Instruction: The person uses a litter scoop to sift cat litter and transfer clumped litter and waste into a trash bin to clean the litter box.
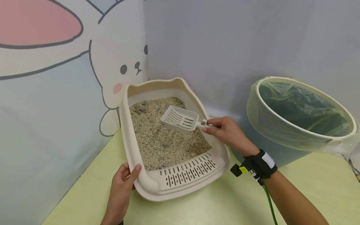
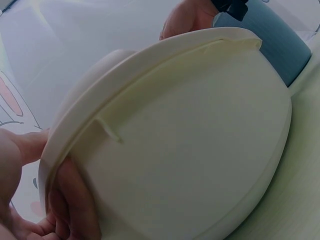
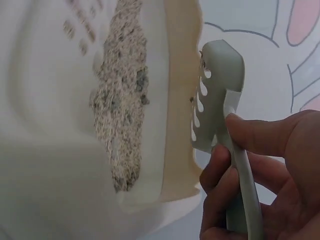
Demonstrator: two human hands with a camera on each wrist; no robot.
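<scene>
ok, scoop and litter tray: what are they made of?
Scoop: looks like moulded plastic, pale grey-white, matte; thin walls, slotted blade. Litter tray: probably moulded plastic, cream, smooth with slight sheen; rolled rim, slotted step. The fill inside appears pellet-like, beige with grey clumps.

Walls point(image 1: 197, 47) block the surface's point(image 1: 197, 206) far corner behind the litter tray point(image 1: 157, 187); the lined bin point(image 1: 303, 109) obstructs the right edge; the near edge offers open passage.
</scene>
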